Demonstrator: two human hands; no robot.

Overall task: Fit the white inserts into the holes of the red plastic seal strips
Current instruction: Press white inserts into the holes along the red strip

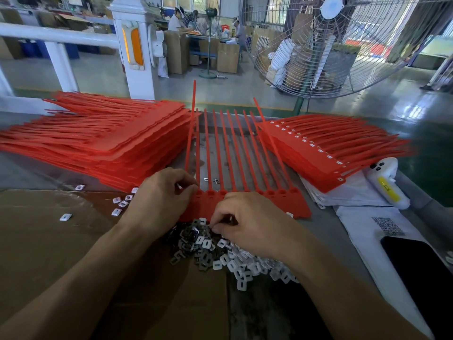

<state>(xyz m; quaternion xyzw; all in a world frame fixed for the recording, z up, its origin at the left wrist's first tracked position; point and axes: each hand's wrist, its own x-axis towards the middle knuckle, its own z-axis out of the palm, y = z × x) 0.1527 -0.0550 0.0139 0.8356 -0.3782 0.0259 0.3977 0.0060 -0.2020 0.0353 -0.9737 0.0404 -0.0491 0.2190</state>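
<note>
A red seal strip sheet (289, 204) lies in front of me, its long tails (228, 148) pointing away. My left hand (164, 200) rests curled on the sheet's left end, fingertips at the first square holes (210, 193); I cannot see an insert in them. A heap of white inserts (235, 261) lies just below the sheet. Over the heap's top edge my right hand (252, 224) has its fingers curled, pinching at an insert (213, 229).
A tall stack of red sheets (103, 143) fills the left side, on the right a stack with white inserts fitted (326, 155). Loose inserts (120, 203) lie on the cardboard (49, 241). A white handheld device (387, 182), papers and a dark phone (421, 271) sit right.
</note>
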